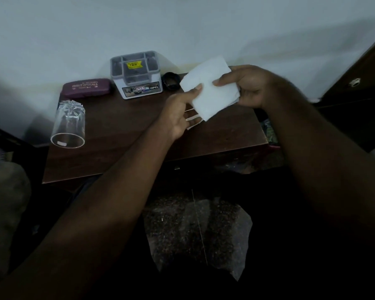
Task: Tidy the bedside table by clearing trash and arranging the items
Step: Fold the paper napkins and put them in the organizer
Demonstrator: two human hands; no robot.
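Hands of one person hold a folded white paper napkin (pixel 210 89) in the air above the back right corner of a dark wooden bedside table (pixel 121 148). The left hand (pixel 180 113) pinches the napkin's left edge, thumb on top and fingers underneath. The right hand (pixel 247 87) grips the right edge, thumb pressed on top and fingers curled behind.

Along the table's back edge, from left to right:
- A maroon glasses case (pixel 86 87) lies flat. Its gold lettering ends in "OPTICALS"; the first word is too blurred to read.
- A grey and white plastic organiser (pixel 136 76) stands just beside the case. It is divided into compartments, with a yellow price sticker on top that cannot be read and a front label reading "OPEL".
- A small black ring-shaped object (pixel 171 81) sits just right of the organiser.

At the left edge a clear drinking glass (pixel 68 124) lies on its side, mouth toward the viewer. On the floor in front of the table lies a clear plastic bag (pixel 199 234).
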